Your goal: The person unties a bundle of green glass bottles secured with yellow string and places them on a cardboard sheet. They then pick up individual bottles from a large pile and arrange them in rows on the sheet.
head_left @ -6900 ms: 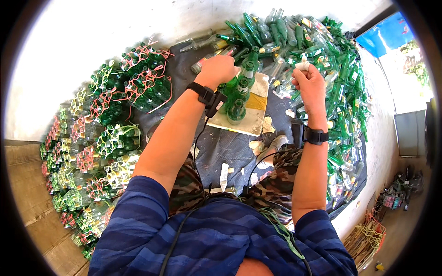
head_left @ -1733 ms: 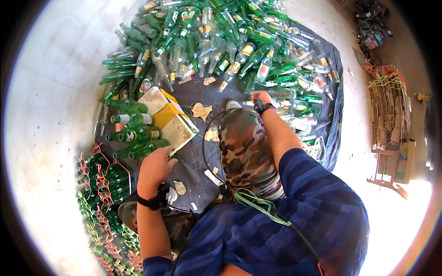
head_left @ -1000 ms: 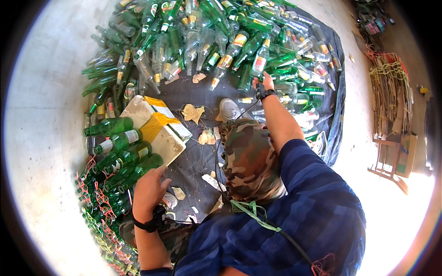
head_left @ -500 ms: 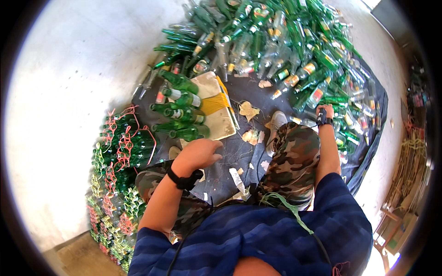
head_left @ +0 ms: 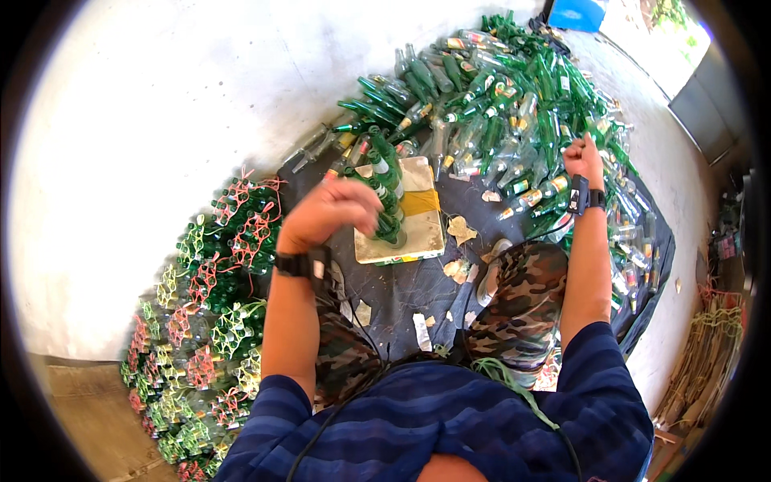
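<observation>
My left hand (head_left: 333, 210) hovers beside and partly in front of several green bottles (head_left: 387, 173), blurred, its fingers loosely bent with nothing visible in them. Those bottles stand grouped on the left part of a worn, pale box (head_left: 422, 241) with a yellow strip across it. Out over the right part of a large pile of loose bottles (head_left: 490, 92) is my right hand (head_left: 584, 157), its fingers curled. Green glass shows right at its fingertips; whether it grips a bottle is hidden. Both wrists carry dark bands.
Bundles of bottles tied with pink and yellow-green cord (head_left: 201, 321) stand at the left by the white wall. Label scraps and a dry leaf (head_left: 461, 230) lie on the dark sheet (head_left: 385, 297) between my feet. Flattened cardboard (head_left: 703, 353) is stacked at the right.
My left hand has risen from in front of the box to beside the standing bottles. My right hand has moved farther out over the pile. The view has shifted, showing more of the background.
</observation>
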Demonstrator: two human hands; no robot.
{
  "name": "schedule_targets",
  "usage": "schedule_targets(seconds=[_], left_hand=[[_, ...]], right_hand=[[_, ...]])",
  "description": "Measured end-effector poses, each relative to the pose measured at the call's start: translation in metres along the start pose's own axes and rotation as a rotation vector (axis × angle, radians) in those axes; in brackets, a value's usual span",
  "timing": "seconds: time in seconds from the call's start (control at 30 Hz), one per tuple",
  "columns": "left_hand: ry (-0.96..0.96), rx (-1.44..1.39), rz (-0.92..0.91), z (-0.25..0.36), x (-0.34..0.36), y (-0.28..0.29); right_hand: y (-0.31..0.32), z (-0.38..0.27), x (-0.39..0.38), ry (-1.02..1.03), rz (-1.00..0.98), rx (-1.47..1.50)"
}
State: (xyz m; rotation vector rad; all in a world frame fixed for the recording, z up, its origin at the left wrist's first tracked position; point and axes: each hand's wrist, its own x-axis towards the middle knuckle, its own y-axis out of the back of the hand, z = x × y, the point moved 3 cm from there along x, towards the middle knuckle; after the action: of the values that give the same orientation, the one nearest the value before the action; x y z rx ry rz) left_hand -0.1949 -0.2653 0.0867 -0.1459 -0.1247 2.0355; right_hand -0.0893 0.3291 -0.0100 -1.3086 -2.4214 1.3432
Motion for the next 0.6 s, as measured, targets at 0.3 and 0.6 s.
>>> schedule_targets(seconds=[0.3, 0.6], left_hand=[[-0.351, 0.113, 0.937, -0.010, 0.018, 0.105], [-0.828, 1.273, 1.007, 0.032, 0.038, 0.008]], right_hand=[[-0.162, 0.099, -0.154, 0.042, -0.536, -0.214], [-0.200, 0.182, -0.225, 0.059, -0.740, -0.853]])
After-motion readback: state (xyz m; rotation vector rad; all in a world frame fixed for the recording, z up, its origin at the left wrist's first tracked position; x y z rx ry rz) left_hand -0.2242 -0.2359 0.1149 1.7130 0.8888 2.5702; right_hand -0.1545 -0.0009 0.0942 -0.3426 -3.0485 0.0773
